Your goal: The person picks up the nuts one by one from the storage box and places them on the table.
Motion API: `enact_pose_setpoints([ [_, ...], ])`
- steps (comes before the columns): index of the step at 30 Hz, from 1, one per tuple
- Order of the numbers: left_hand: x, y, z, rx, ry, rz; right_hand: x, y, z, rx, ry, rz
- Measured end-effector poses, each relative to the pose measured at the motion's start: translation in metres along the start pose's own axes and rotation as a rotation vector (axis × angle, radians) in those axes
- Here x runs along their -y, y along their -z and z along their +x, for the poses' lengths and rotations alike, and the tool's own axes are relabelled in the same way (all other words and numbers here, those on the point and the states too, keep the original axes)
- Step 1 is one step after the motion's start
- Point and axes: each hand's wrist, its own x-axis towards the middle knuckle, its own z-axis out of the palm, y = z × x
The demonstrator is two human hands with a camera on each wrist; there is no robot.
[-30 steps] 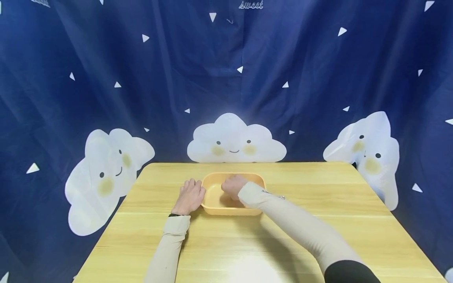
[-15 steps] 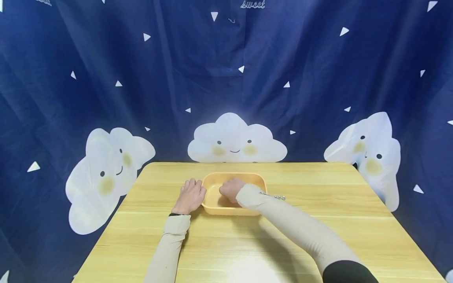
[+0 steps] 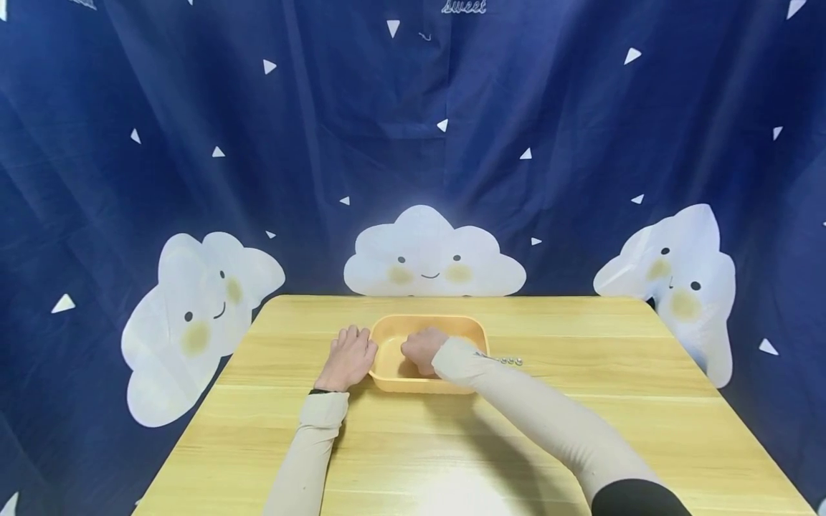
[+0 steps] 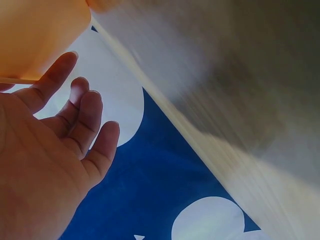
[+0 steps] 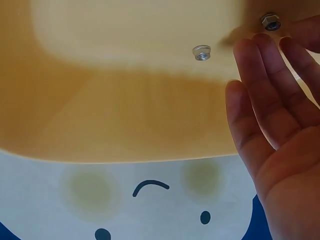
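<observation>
An orange-yellow plastic basin (image 3: 429,385) stands on the wooden table. My left hand (image 3: 349,360) holds its left rim; in the left wrist view the index finger lies along the basin's outer wall, with the thumb partly out of frame at the rim. My right hand (image 3: 424,349) reaches down into the basin, its fingers bent. The right wrist view shows a silver flange nut (image 5: 271,22) right at the thumb and fingertips. A second flange nut (image 5: 202,52) sits apart on the basin floor.
Several small silver metal pieces (image 3: 511,360) lie in a row on the table (image 3: 581,344), just right of the basin and partly behind the right sleeve. A dark blue curtain (image 3: 310,143) with white clouds hangs behind the table.
My right hand has shifted slightly left inside the basin, and more of the small metal pieces beyond the sleeve shows. The left hand stays at the rim.
</observation>
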Motion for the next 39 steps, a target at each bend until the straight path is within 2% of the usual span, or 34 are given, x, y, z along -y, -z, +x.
enact_pose_setpoints([
  [10,0.0002,-0.0021,0.0005,-0.006,-0.001,-0.002,0.0026,-0.0043,0.0010,-0.031,0.022,-0.071],
  [19,0.0007,-0.0026,0.0019,-0.014,-0.007,-0.011,0.0046,-0.0005,-0.0030,-0.062,0.023,-0.084],
  [29,0.0016,-0.0029,0.0012,-0.013,-0.010,-0.018,0.0070,-0.0021,-0.0034,-0.053,0.013,-0.128],
  [39,0.0002,-0.0013,0.0001,-0.005,-0.002,-0.009,0.0055,-0.0057,-0.0077,-0.115,0.007,-0.137],
])
